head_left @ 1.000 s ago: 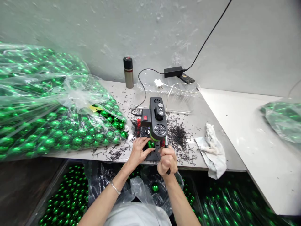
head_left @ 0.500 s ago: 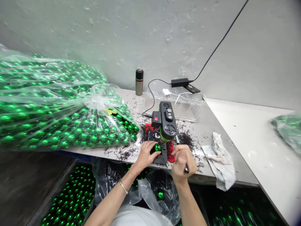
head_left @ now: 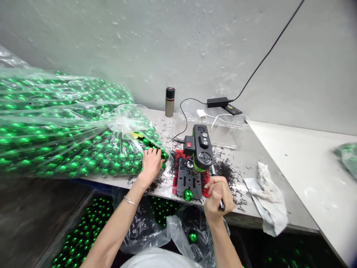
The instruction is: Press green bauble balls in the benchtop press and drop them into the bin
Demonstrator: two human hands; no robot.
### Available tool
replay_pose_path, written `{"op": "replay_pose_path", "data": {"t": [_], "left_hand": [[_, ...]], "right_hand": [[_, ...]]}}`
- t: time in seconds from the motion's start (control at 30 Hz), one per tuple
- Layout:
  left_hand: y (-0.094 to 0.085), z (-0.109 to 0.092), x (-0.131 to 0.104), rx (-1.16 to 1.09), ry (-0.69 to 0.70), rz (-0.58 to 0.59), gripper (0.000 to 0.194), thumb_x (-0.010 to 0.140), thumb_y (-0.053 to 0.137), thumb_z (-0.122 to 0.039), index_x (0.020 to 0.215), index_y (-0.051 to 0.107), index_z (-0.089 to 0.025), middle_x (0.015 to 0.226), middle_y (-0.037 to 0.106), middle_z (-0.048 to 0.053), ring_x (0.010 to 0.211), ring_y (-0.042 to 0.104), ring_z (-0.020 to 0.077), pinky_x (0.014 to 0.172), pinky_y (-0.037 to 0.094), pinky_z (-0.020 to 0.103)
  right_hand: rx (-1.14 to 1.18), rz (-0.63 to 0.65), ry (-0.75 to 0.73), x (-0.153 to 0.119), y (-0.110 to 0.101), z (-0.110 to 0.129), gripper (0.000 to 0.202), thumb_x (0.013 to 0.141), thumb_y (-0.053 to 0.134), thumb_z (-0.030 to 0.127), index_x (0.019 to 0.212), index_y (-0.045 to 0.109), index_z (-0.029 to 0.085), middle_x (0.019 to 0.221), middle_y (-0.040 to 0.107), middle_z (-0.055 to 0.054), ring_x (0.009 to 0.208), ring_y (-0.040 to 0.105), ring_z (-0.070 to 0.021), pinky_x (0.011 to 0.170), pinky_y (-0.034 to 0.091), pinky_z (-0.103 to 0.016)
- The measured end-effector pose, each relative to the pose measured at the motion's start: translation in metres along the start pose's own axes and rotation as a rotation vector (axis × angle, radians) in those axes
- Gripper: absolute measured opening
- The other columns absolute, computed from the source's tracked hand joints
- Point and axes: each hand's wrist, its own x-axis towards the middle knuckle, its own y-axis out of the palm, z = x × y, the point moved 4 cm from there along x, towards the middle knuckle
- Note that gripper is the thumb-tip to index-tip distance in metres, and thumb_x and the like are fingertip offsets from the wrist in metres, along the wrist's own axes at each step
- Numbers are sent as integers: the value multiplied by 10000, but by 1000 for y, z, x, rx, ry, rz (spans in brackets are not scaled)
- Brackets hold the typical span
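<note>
My left hand point(head_left: 152, 163) reaches to the mouth of a clear bag point(head_left: 69, 134) full of shiny green balls, its fingers bent over the balls there; whether it grips one is hidden. My right hand point(head_left: 219, 196) is wrapped round the lever handle point(head_left: 221, 205) of a small black press point(head_left: 202, 147). Under the press lies a slotted dark base plate point(head_left: 189, 181) on a red mat point(head_left: 205, 190). A single green ball point(head_left: 187, 195) is at the plate's front edge, touched by neither hand.
Small black bits point(head_left: 223, 167) litter the table. A bottle point(head_left: 170, 102), a power adapter point(head_left: 217, 102) and a white plug point(head_left: 201, 114) stand or lie behind the press. A white cloth point(head_left: 267, 197) hangs over the right front edge. Below are containers of green balls point(head_left: 80, 230).
My left hand has left the ball under the press and moved left to the bag's mouth. That ball is now at the plate's front edge. My right hand still grips the handle.
</note>
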Motion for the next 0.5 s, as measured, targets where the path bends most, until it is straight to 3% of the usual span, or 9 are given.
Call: {"op": "replay_pose_path", "data": {"t": [0.13, 0.27, 0.37, 0.5], "left_hand": [[1, 5, 22, -6, 7, 70, 96, 832, 653, -113, 901, 688, -169, 852, 678, 129, 1011, 601, 338, 978, 429, 500], [-9, 4, 18, -156, -30, 76, 236, 890, 624, -226, 1107, 681, -151, 990, 720, 129, 1020, 641, 317, 970, 470, 474], [-9, 3, 7, -717, -221, 137, 384, 905, 627, -356, 1240, 642, -168, 1084, 734, 91, 980, 687, 261, 934, 534, 421], [11, -16, -17, -1477, -537, 226, 366, 869, 680, -256, 1217, 654, -148, 1109, 739, 86, 929, 728, 190, 920, 576, 347]], "right_hand": [[-9, 13, -10, 1, 0, 1, 356, 958, 430, 104, 618, 422, 207, 595, 463, 28, 588, 511, -115, 534, 380, -270], [3, 25, -27, -1, 1, 1, 342, 946, 426, 79, 631, 414, 211, 603, 454, 29, 589, 506, -114, 530, 383, -266], [1, 40, -22, 0, 1, 1, 342, 946, 417, 68, 635, 406, 210, 619, 466, 27, 596, 500, -110, 546, 382, -267], [-14, 37, -14, 2, 1, 2, 331, 949, 421, 80, 645, 416, 212, 640, 491, 22, 599, 501, -112, 546, 374, -268]]}}
